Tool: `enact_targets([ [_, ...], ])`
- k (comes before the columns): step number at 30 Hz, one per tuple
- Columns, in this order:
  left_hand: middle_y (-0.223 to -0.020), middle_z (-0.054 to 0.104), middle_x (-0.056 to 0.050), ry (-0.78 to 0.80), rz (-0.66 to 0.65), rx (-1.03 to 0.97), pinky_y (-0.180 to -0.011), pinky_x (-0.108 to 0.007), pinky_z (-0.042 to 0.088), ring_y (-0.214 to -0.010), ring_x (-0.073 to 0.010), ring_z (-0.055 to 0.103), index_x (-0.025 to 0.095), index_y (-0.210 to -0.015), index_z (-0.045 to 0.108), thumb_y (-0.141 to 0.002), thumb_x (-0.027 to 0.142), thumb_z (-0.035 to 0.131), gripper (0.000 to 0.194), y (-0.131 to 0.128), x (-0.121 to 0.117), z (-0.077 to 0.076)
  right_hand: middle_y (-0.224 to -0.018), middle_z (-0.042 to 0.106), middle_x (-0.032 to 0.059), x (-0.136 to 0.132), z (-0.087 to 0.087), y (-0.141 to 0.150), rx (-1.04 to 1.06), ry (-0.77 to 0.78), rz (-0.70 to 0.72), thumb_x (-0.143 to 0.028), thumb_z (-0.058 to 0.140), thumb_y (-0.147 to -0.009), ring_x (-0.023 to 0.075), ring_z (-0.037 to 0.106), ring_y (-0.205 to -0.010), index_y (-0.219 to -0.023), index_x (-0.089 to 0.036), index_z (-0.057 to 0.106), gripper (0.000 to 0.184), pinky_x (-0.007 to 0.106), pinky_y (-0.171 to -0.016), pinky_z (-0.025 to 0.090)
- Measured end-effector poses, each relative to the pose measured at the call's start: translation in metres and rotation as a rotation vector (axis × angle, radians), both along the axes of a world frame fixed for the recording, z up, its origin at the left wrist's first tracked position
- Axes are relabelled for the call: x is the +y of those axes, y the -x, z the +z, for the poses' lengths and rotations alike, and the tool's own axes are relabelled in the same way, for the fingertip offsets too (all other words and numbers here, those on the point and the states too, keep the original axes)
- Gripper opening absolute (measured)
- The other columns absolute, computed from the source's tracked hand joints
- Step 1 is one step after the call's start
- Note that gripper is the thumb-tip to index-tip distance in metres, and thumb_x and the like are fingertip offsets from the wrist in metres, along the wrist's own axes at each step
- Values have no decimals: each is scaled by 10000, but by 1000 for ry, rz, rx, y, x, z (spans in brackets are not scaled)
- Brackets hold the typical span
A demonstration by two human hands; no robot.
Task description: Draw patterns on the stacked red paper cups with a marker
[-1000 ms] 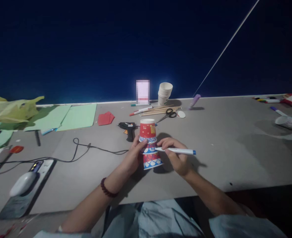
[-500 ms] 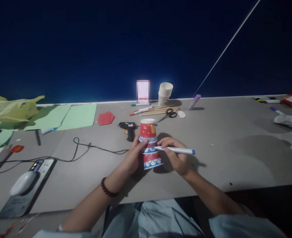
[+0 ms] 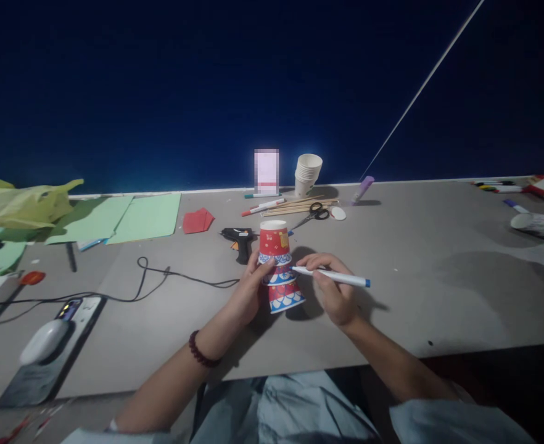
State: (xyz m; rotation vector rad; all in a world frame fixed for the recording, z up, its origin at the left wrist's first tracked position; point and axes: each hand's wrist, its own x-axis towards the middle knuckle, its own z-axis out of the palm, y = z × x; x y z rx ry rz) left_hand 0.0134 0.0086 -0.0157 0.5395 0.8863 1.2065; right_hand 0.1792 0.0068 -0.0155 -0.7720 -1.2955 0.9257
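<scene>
My left hand [image 3: 252, 285] is closed round the side of a tower of red paper cups [image 3: 274, 239], stacked upside down with blue-and-white scallop patterns at their rims. The tower leans slightly, held over the table. In my right hand [image 3: 337, 290] is a white marker [image 3: 343, 277] with a blue end, gripped between thumb and fingers. Its tip points left at the middle cup, close to the surface; whether it touches I cannot tell. Behind the cups lies a black glue gun [image 3: 242, 240].
Farther back are scissors [image 3: 317, 213], wooden sticks [image 3: 295, 208], stacked white cups [image 3: 307, 172] and a purple glue stick [image 3: 363, 188]. A black cable [image 3: 189, 275] crosses the left side. Green paper [image 3: 149, 216], red paper [image 3: 198, 220] and a phone [image 3: 45, 364] lie left.
My right hand has shifted the marker slightly up and right, its tip nearer the middle cup's right side. The cup tower has tilted very slightly in my left hand.
</scene>
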Motion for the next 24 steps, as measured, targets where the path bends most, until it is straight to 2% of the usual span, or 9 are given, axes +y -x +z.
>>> enact_targets([
  [6,-1055,731,-44,3,1,6,-850,-358,545,-904,-199,690,256,-1196,600,-774,375,801,482,1,1,-3,-890,722,39,-1,1,-1,-20,10,11,-220,592,-894,209,690,-866,-850,-237,691,109,353,-810,546],
  [12,-1073,730,-52,34,16,-34,-874,-370,543,-956,-217,692,262,-1221,584,-826,441,736,460,0,2,0,-885,723,50,-2,3,-1,-64,5,6,-237,586,-901,214,691,-860,-851,-229,685,111,358,-792,551],
  [18,-1105,730,-39,56,44,-40,-899,-366,529,-955,-210,692,272,-1272,569,-800,369,766,521,-1,2,2,-877,721,56,-2,6,0,-94,-13,10,-255,582,-913,211,695,-845,-846,-228,679,120,355,-782,560],
  [24,-1086,734,-34,41,41,-21,-933,-362,507,-984,-216,689,285,-1314,570,-782,347,793,580,-1,2,0,-871,728,67,-1,8,0,-276,-113,5,-208,596,-882,224,697,-866,-835,-229,680,98,378,-799,561],
])
